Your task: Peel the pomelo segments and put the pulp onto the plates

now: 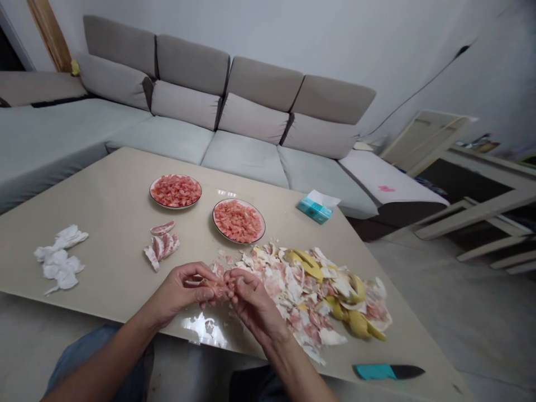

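Above the near edge of the table, my left hand and my right hand meet, both with fingers pinched on a pink piece of pomelo flesh. The fingers partly hide it. Just right of my right hand spreads a heap of white membrane and peel scraps, with yellow-green rind among them. Several unpeeled pomelo segments lie beyond my left hand. Farther back, loose pink pulp fills one plate, and more pulp fills a second plate.
A knife with a teal handle lies at the table's near right edge. Crumpled white tissues are on the left. A blue tissue box stands at the far right of the table. Behind it runs a grey sofa.
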A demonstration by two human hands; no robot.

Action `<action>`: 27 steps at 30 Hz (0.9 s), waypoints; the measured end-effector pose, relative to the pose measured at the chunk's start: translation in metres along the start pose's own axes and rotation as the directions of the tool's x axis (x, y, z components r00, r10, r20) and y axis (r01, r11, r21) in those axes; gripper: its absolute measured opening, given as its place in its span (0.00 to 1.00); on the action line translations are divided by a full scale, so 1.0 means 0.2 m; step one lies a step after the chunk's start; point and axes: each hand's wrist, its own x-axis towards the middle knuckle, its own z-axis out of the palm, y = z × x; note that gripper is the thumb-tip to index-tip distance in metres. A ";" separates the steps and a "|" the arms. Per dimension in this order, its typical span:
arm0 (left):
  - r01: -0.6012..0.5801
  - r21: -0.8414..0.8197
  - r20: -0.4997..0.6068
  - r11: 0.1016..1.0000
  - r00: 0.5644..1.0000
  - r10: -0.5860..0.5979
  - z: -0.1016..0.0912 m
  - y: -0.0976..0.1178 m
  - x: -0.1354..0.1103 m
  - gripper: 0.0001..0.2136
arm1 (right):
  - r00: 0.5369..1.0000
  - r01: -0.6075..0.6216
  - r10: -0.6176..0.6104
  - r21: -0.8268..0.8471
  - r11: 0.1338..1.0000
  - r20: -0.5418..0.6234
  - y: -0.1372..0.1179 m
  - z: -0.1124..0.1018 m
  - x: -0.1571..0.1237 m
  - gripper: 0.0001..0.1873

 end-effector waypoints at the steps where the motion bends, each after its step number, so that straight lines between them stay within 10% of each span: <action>1: -0.003 0.001 -0.001 1.000 1.000 0.003 0.00 0.00 0.00 0.06 | 1.000 0.015 -0.016 0.058 0.998 0.013 -0.01 0.00 0.00 0.13; 12: -0.004 0.302 -0.078 0.953 0.996 0.029 -0.04 -0.04 0.02 0.07 | 1.000 0.021 -0.026 0.244 0.970 0.016 -0.08 -0.06 -0.01 0.15; 17: -0.048 0.829 -0.034 0.557 0.990 0.136 -0.09 -0.14 0.08 0.05 | 0.998 0.039 -0.035 0.094 0.995 -0.046 -0.07 -0.05 0.00 0.18; 21: 0.008 0.939 -0.042 0.344 0.995 0.094 -0.11 -0.17 0.10 0.06 | 0.995 0.052 -0.051 0.003 0.999 -0.082 -0.05 -0.05 0.01 0.19; 24: -0.034 0.874 -0.061 0.485 0.982 0.178 -0.06 -0.12 0.07 0.11 | 0.992 0.071 -0.077 -0.064 0.995 -0.097 -0.04 -0.05 0.01 0.17; 27: -0.064 0.550 -0.053 0.833 0.992 0.111 0.03 -0.05 0.04 0.12 | 0.978 0.126 -0.162 -0.247 0.961 -0.129 -0.03 -0.04 0.00 0.16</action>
